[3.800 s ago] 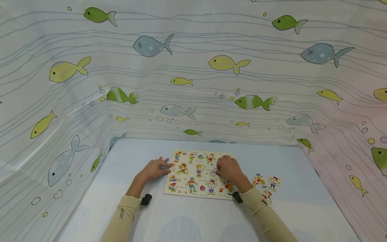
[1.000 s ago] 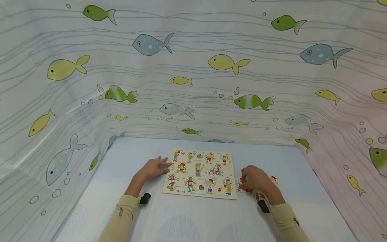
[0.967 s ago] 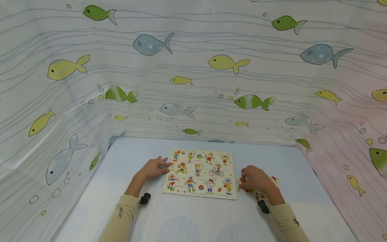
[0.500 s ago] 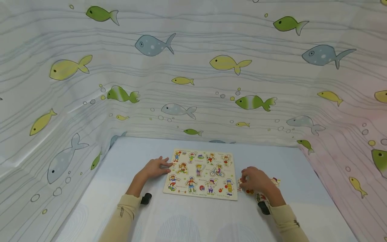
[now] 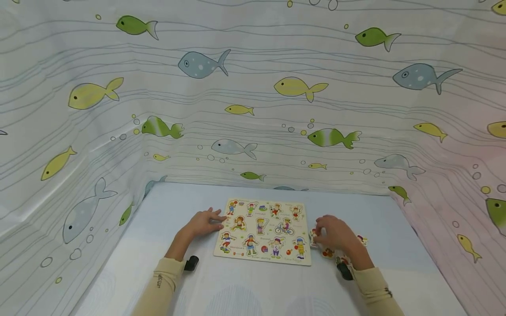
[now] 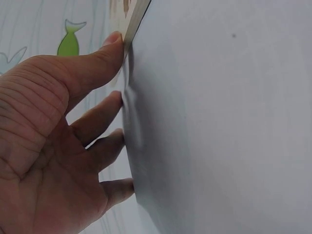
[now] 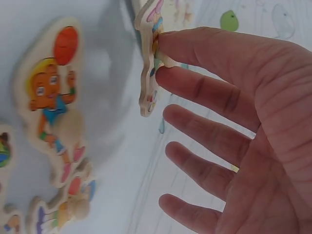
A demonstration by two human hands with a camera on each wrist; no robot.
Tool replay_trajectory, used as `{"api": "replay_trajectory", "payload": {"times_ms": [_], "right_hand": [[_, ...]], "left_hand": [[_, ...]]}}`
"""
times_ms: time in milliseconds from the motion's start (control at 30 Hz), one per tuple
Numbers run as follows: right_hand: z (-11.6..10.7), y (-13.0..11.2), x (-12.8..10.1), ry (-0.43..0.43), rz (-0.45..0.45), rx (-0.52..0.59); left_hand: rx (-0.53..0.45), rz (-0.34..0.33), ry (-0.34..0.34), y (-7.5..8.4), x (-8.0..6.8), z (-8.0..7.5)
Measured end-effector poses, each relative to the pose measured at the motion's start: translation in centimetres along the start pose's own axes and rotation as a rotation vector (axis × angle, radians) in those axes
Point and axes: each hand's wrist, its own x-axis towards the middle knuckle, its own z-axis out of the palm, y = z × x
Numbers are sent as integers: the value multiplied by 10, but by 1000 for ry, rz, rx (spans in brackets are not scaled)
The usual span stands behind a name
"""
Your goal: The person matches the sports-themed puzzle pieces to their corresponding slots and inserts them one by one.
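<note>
Right wrist view: the right hand (image 7: 234, 126) pinches a flat wooden puzzle piece (image 7: 150, 63), a cartoon child cut-out, on edge between thumb and forefinger, just off the puzzle board's (image 5: 262, 230) right edge. Its recesses hold figure pieces. The left hand (image 5: 203, 221), fingers straight, touches its left edge.

a pale blue table top (image 5: 253, 289) walled on three sides by fish-printed white curtain (image 5: 253, 96)
</note>
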Motion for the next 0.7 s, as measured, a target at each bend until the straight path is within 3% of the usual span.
{"api": "replay_trajectory", "payload": {"times_ms": [700], "right_hand": [[-25, -46, 40, 112, -223, 37]], "left_hand": [[10, 11, -6, -1, -1, -1]]}}
